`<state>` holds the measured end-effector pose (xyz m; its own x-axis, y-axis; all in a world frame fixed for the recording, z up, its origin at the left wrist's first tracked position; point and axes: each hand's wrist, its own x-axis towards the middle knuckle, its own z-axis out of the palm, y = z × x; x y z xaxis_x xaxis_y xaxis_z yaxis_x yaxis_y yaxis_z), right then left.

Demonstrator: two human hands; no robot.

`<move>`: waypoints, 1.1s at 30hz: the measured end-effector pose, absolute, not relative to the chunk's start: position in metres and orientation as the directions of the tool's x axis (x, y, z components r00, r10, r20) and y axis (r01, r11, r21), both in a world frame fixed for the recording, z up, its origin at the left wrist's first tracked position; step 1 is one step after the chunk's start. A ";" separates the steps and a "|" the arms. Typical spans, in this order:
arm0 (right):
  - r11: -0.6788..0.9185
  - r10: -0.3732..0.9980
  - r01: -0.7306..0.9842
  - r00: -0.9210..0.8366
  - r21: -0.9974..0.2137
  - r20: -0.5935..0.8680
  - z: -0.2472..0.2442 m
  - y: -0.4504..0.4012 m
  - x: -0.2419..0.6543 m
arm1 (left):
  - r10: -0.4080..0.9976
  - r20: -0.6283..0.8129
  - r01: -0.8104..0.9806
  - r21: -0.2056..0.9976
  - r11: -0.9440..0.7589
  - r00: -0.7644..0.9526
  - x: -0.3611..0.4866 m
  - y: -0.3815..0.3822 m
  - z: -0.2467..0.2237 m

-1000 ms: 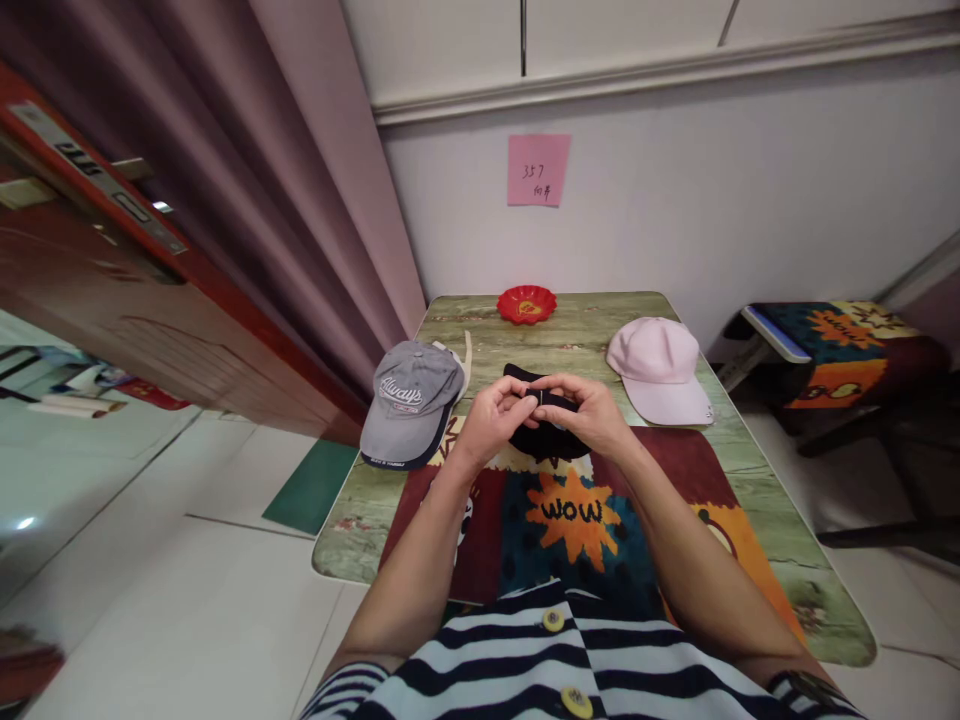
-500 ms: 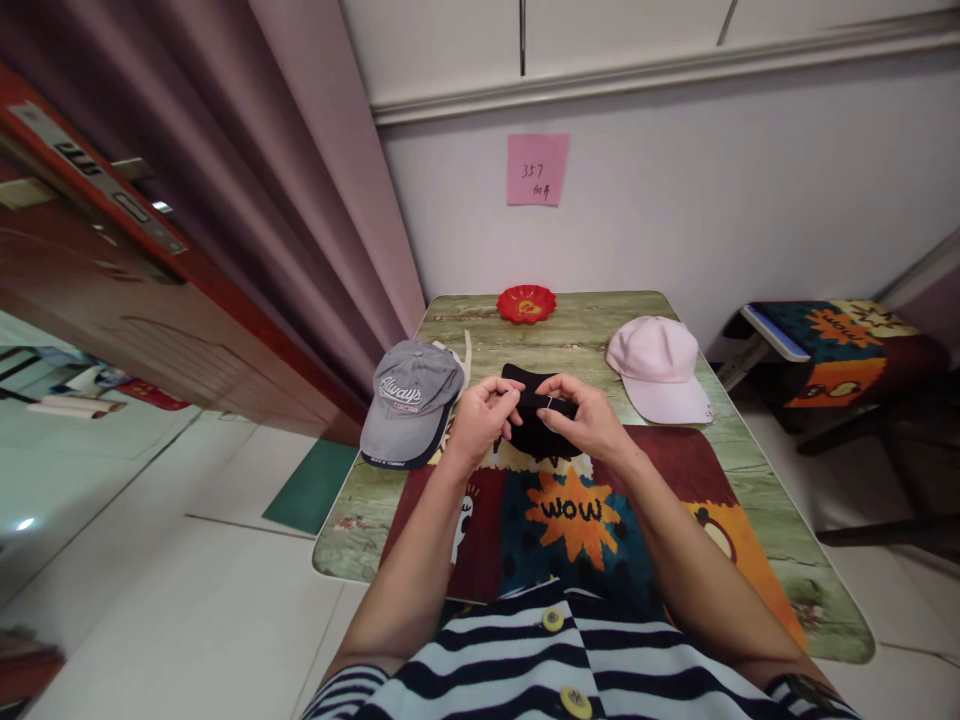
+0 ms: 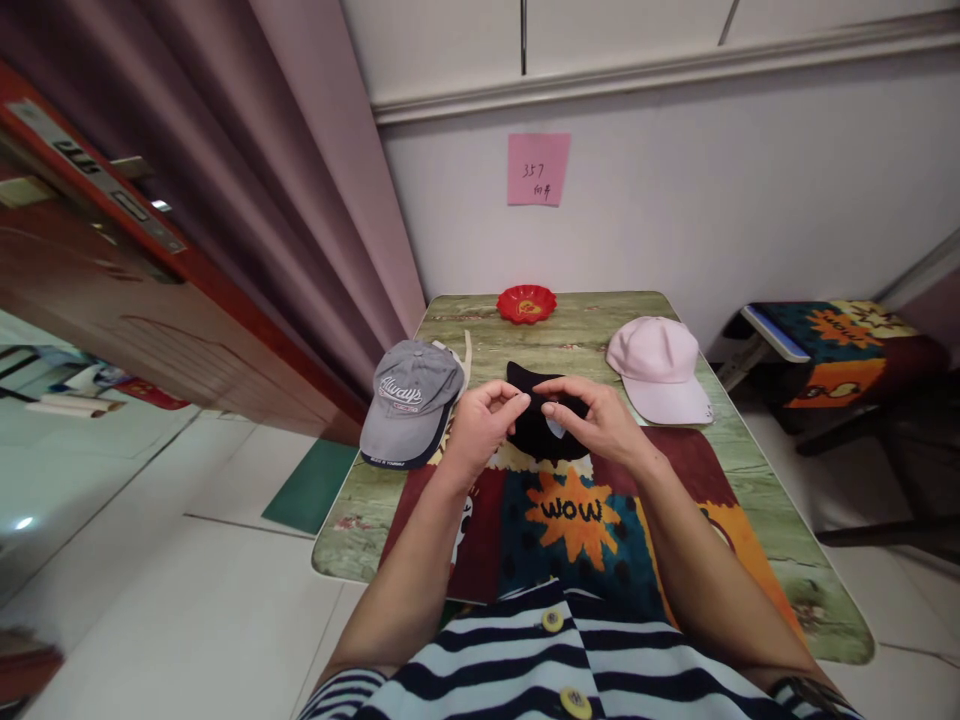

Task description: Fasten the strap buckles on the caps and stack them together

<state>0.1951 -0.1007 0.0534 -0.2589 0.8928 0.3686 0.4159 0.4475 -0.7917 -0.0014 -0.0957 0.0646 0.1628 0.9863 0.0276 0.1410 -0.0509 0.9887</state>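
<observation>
A black cap [image 3: 536, 436] lies in the middle of the table, with part of a whitish patch showing inside it. Over its left side, my left hand [image 3: 489, 422] is closed, thumb against the fingers, pinching the cap's black edge or strap. From the right, my right hand [image 3: 596, 418] has thumb and fingertips closed on the same black part. The fingers cover much of the cap. To the left sits a grey cap [image 3: 418, 395] with white lettering, and to the right a pale pink cap [image 3: 658, 360].
A red scalloped dish [image 3: 527, 304] stands at the back of the green table [image 3: 585, 330]. A patterned mat [image 3: 574, 530] covers its front. A wooden door [image 3: 187, 310] and a curtain flank the left; a second table [image 3: 847, 340] stands at the right.
The black cap has shifted slightly right and its opening looks different. My right hand has moved a little right, and the whitish patch shows more.
</observation>
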 end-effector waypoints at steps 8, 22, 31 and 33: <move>0.454 0.888 0.302 -0.227 -0.838 0.400 0.051 -0.100 0.195 | 0.973 -0.014 0.013 1.000 0.011 0.232 0.005 -0.096 0.064; 0.120 0.987 -0.032 -0.107 -0.992 0.122 0.048 -0.100 0.198 | 0.908 0.006 0.188 0.978 -0.094 0.419 0.013 -0.076 0.046; 0.163 0.985 0.042 -0.058 -0.986 0.161 0.044 -0.097 0.200 | 0.934 0.115 0.182 0.966 -0.185 0.338 0.007 -0.077 0.041; 0.199 0.980 0.099 -0.048 -0.975 0.195 0.043 -0.096 0.201 | 0.939 0.109 0.162 0.972 -0.169 0.327 0.007 -0.078 0.040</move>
